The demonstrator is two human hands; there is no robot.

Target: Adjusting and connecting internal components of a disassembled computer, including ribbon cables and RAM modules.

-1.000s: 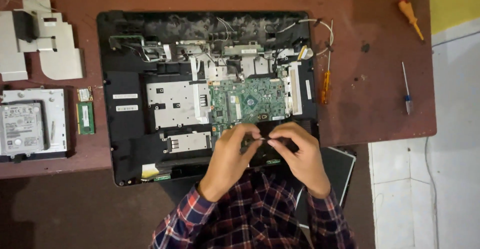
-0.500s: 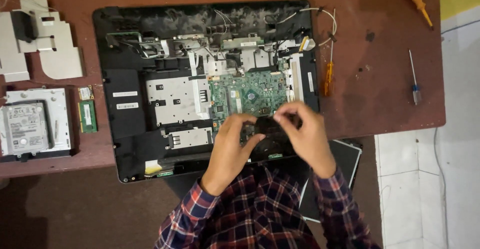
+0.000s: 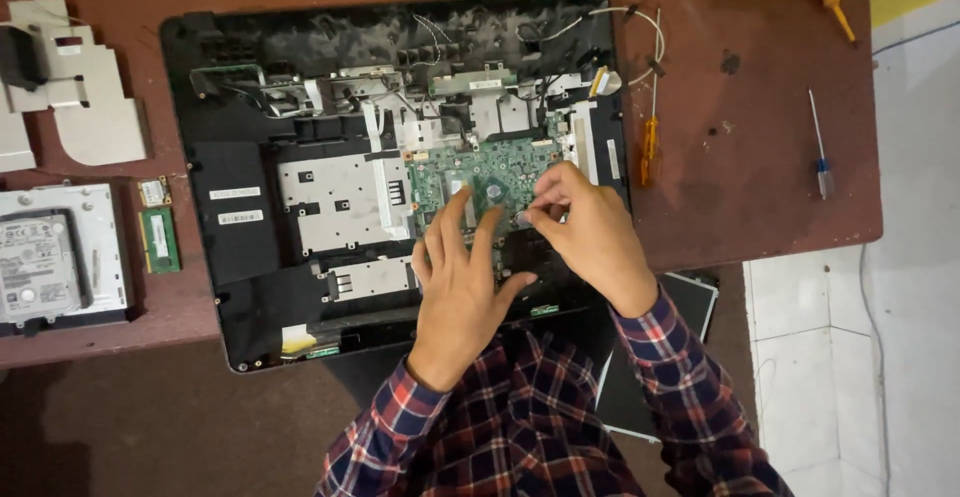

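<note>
On the green circuit board (image 3: 490,177) inside the opened laptop shell (image 3: 250,287), the left hand (image 3: 462,282) rests flat with fingers spread, while the right hand (image 3: 590,232) beside it pinches something too small to identify.

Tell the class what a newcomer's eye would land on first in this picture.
First, the opened black computer case lying flat in the middle of the brown table, its green circuit board bare. Next, the left hand and right hand, both on that board at the near edge. Then the orange screwdriver beside the case's right edge, and the hard drive far left.
</note>
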